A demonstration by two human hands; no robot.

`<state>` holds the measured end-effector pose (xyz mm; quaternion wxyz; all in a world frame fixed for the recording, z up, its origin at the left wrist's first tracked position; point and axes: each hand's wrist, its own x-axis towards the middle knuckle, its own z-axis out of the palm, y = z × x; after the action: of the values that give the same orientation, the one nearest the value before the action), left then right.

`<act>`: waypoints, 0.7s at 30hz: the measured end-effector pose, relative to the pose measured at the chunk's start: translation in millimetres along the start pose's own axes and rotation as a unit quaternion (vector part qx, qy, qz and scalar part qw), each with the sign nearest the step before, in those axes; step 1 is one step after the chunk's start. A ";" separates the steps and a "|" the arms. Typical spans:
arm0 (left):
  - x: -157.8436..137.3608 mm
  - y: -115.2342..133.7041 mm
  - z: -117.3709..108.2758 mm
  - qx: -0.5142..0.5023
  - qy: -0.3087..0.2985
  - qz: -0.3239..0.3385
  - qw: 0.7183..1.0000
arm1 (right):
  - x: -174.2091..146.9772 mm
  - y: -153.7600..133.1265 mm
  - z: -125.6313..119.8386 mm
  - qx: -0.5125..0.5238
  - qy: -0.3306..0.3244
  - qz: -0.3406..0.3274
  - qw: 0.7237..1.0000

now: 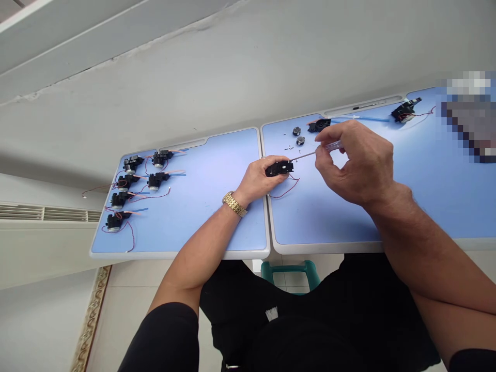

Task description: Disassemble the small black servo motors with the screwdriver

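Note:
My left hand (259, 178) is closed around a small black plastic housing (279, 168), above the blue table near the seam. A thin red wire (289, 191) trails beneath it. My right hand (354, 160) pinches the clear handle of a screwdriver (306, 155), whose metal shaft reaches left to the housing's upper right edge. Whether the tip sits in a screw is too small to tell. Just beyond lie two round dark parts with silvery rims, one (300, 140) nearer and one (296, 131) farther, beside several tiny screws (289, 148).
Several black assemblies with wires, one of them (157, 180), stand on the left table (217, 206). Behind my right hand lie a black shell (320, 125) and a blue strip (372, 119). Another assembly (403, 111) is at the back right. A green stool (289, 268) is below the table edge.

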<state>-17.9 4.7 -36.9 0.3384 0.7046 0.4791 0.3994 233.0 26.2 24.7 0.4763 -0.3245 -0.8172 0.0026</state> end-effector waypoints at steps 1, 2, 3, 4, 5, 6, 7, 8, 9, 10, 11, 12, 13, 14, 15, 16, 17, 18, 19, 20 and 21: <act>0.0 -0.5 0.1 -0.001 0.001 -0.002 1.000 | 0.0 0.6 -0.3 -0.009 -0.001 0.008 1.000; 0.0 -1.0 0.2 -0.001 0.002 -0.004 1.000 | 0.1 1.4 -0.5 -0.014 0.003 0.009 1.000; 0.0 -1.4 0.2 0.000 0.003 -0.006 1.000 | 0.2 2.1 -0.6 -0.016 0.012 0.006 1.000; 0.0 -1.7 0.1 0.001 0.002 -0.007 1.000 | 0.3 3.0 -0.5 -0.016 0.024 0.000 1.000; 0.0 -1.9 -0.1 0.002 0.000 -0.007 1.000 | 0.4 4.1 -0.4 -0.017 0.034 -0.003 0.999; -0.1 -2.0 -0.5 0.004 -0.003 -0.007 1.000 | 0.3 5.5 -0.1 -0.020 0.041 0.000 0.999; -0.1 -2.1 -0.8 0.006 -0.006 -0.006 1.000 | -0.1 7.0 0.3 -0.027 0.041 0.010 0.999; -0.2 -2.0 -1.3 0.010 -0.008 -0.004 1.000 | -0.6 8.8 0.8 -0.035 0.036 0.024 0.998; -0.2 -1.8 -1.7 0.016 -0.011 -0.002 1.000 | -1.3 10.6 1.6 -0.042 0.027 0.039 0.998; -0.1 -1.6 -2.0 0.022 -0.013 0.005 1.000 | -2.2 12.4 2.6 -0.045 0.016 0.052 0.997; 0.0 -1.2 -2.3 0.027 -0.015 0.017 0.999 | -3.1 13.9 3.8 -0.043 0.008 0.059 0.997; 0.2 -0.8 -2.5 0.032 -0.018 0.031 0.999 | -4.0 15.0 5.2 -0.036 0.003 0.059 0.998; 0.4 -0.4 -2.6 0.036 -0.021 0.045 0.998 | -4.7 15.7 6.6 -0.024 0.000 0.055 0.998; 0.7 0.0 -2.4 0.039 -0.024 0.056 0.997 | -5.3 15.9 7.9 -0.013 -0.002 0.048 0.999; 1.0 0.2 -2.2 0.040 -0.028 0.063 0.997 | -5.7 15.6 9.1 -0.003 -0.003 0.042 0.999; 1.2 0.2 -1.8 0.039 -0.032 0.065 0.997 | -5.9 14.9 9.9 0.002 -0.005 0.037 0.999; 1.4 0.0 -1.3 0.037 -0.037 0.063 0.997 | -5.9 14.0 10.6 0.003 -0.007 0.036 0.999; 1.4 -0.3 -0.8 0.034 -0.040 0.062 0.997 | -5.8 13.0 10.9 0.000 -0.010 0.038 0.999; 1.3 -0.8 -0.3 0.030 -0.043 0.060 0.997 | -5.6 12.1 11.0 -0.005 -0.013 0.041 0.999; 1.1 -1.3 0.2 0.028 -0.044 0.058 0.997 | -5.2 11.4 11.0 -0.010 -0.014 0.043 0.999; 0.8 -1.7 0.6 0.027 -0.043 0.056 0.997 | -4.8 10.9 10.9 -0.013 -0.014 0.044 0.999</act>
<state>-17.9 5.9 -38.4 0.3171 0.7555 0.4345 0.3741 231.9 35.5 11.6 0.4596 -0.3664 -0.8088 0.0178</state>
